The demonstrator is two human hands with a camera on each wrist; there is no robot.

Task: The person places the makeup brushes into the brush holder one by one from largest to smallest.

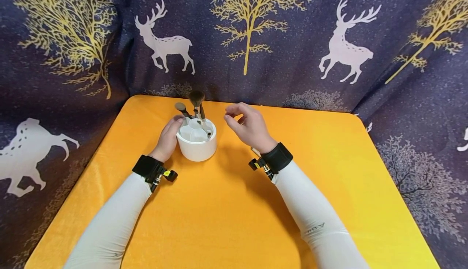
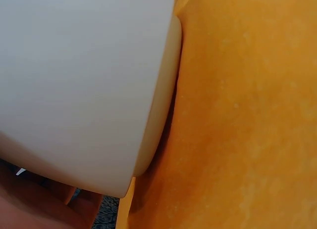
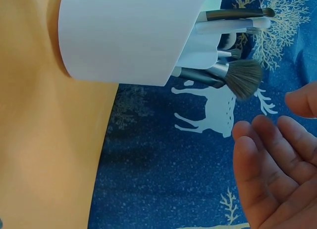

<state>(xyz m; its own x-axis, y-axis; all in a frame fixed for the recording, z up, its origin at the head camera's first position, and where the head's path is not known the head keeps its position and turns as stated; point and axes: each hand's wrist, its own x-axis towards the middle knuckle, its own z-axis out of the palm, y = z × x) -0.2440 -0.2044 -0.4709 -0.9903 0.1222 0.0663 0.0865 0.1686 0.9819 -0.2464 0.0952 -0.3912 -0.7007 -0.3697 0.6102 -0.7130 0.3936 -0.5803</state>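
Left hand (image 1: pixel 169 137) curled around the white holder (image 1: pixel 196 145), its fingers I see only partly, right hand (image 1: pixel 248 125) loose beside, holding nothing, brushes (image 1: pixel 196 103) half hidden inside.

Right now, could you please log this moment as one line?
left hand holds white holder | right hand open, beside brushes | orange table
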